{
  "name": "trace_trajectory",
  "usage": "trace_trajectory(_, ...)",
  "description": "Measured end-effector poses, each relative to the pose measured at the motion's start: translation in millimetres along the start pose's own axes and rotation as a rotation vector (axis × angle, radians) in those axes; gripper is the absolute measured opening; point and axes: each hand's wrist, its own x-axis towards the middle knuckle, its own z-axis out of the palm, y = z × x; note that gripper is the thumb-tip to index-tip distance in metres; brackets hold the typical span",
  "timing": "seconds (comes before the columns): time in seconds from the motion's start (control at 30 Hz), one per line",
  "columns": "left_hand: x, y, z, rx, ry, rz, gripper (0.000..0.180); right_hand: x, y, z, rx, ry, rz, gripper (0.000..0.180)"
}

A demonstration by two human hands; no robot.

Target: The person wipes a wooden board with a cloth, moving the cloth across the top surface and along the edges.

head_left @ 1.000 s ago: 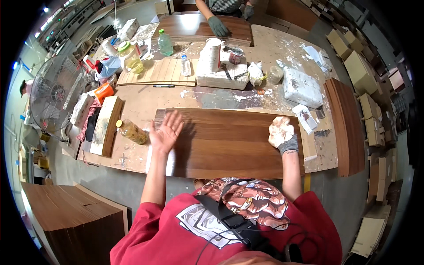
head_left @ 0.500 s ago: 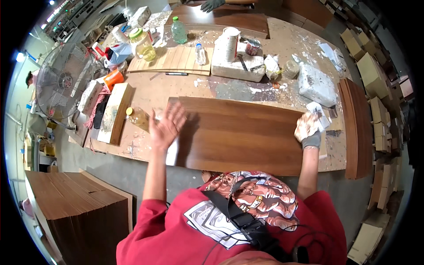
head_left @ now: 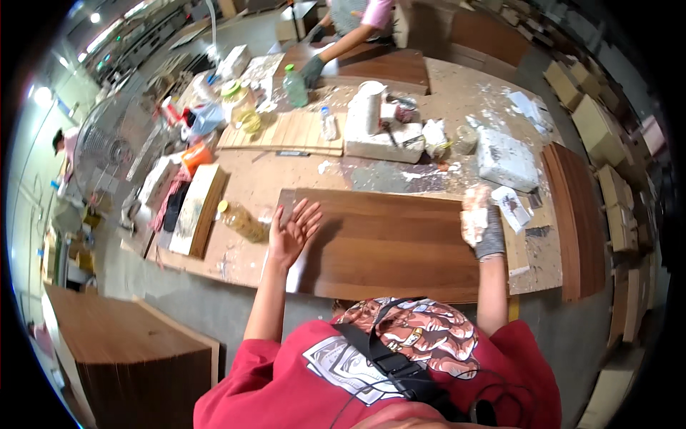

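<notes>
A dark brown wood-grain board (head_left: pixel 393 243) lies flat on the table in front of me. My left hand (head_left: pixel 291 234) is bare and raised above the board's left end, palm turned up, fingers spread, with nothing in it. My right hand (head_left: pixel 491 234) wears a grey glove and is closed on a pale crumpled cloth (head_left: pixel 474 214) at the board's right end. Left of my left hand, a yellow-capped bottle (head_left: pixel 244 222) lies tilted on its side. Beside the right hand is a small white paper (head_left: pixel 511 207) with a dark mark.
A paint-spattered white block (head_left: pixel 507 159) sits at the right, near stacked brown boards (head_left: pixel 572 222). Farther back stand a white cylinder (head_left: pixel 371 107) and a green-capped bottle (head_left: pixel 294 86). Across the table, a co-worker's gloved hand (head_left: pixel 312 71) touches another board. A fan (head_left: pixel 114 146) stands left.
My right hand has shifted left with the cloth, inward from the board's right edge. My left palm has turned more upward. The view has shifted, showing more of the co-worker.
</notes>
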Motion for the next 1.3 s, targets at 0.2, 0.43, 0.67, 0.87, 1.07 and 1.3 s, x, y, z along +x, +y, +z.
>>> trace_trajectory(0.2, -1, 18, 26, -0.201, -0.096, 0.141, 0.078, 8, 14, 26, 0.699, -0.124, -0.184, 0.051)
trace_trajectory(0.43, 20, 19, 32, -0.100, -0.153, 0.133, 0.078, -16, -48, 4, 0.953, -0.390, -0.045, 0.052)
trace_trajectory(0.67, 32, -20, -17, 0.474, 0.112, 0.019, 0.069, -35, -41, -38, -0.417, -0.313, 0.078, 0.044)
trace_trajectory(0.87, 22, -67, -73, 1.716, 0.390, 0.330, 0.056, -62, -10, -129, -1.545, 0.752, -0.806, 0.048)
trace_trajectory(1.07, 6, -76, -63, 1.949, 0.458, 0.301, 0.056, -77, 33, -100, -2.787, 1.067, -0.615, 0.048)
trace_trajectory(1.3, 10, -85, -61, 2.109, 0.625, 0.197, 0.058, -74, 38, -82, -2.802, 1.007, -0.634, 0.057)
